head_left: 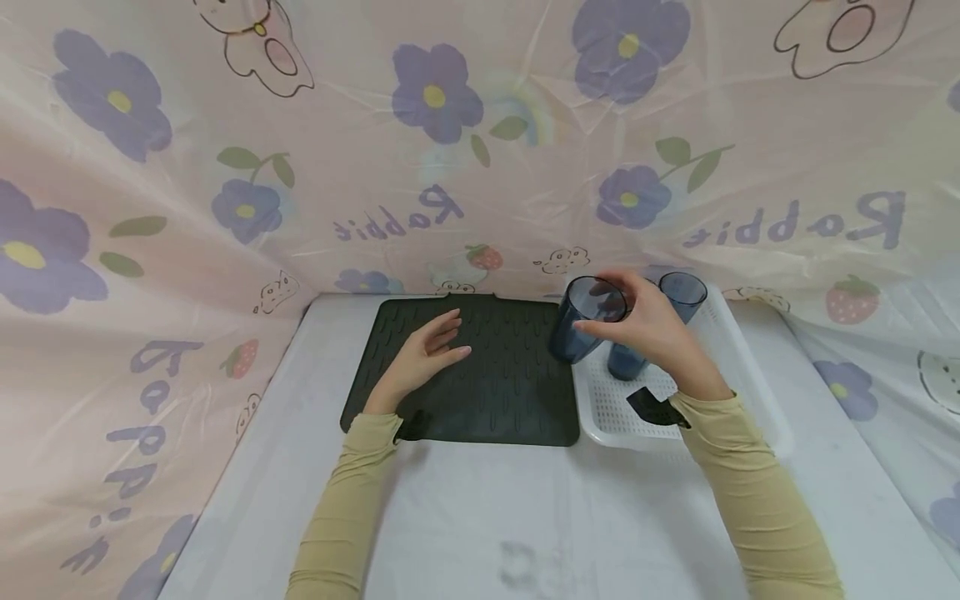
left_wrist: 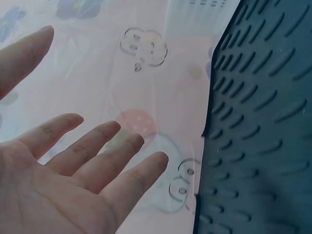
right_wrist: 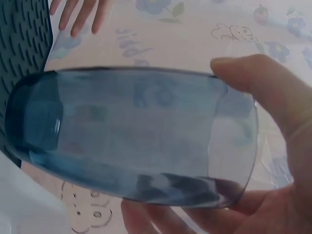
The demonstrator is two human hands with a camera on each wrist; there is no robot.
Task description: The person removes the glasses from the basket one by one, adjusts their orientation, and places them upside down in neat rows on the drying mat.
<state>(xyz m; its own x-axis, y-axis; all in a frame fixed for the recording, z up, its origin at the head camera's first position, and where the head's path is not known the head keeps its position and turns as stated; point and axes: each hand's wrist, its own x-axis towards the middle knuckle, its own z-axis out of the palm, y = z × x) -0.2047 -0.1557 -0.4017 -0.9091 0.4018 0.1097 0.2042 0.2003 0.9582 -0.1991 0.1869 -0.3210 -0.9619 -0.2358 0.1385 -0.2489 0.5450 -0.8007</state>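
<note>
My right hand point(head_left: 652, 329) grips a tall blue tinted drinking glass point(head_left: 573, 337) near its rim, thumb on one side and fingers on the other. The glass is over the right edge of a dark ribbed drying mat point(head_left: 495, 375). In the right wrist view the held glass point(right_wrist: 136, 131) looks see-through, with a thick, darker base. Blue glass also shows behind and below that hand: a rim point(head_left: 683, 292) and a base point(head_left: 626, 364); the hand hides whether they are one glass. My left hand point(head_left: 420, 354) hovers over the mat with its fingers extended, holding nothing.
Right of the mat stands a white perforated plastic tray point(head_left: 750, 379) with raised sides. Both are on a white-covered table point(head_left: 480, 517). A patterned sheet point(head_left: 510, 183) hangs at the back and sides.
</note>
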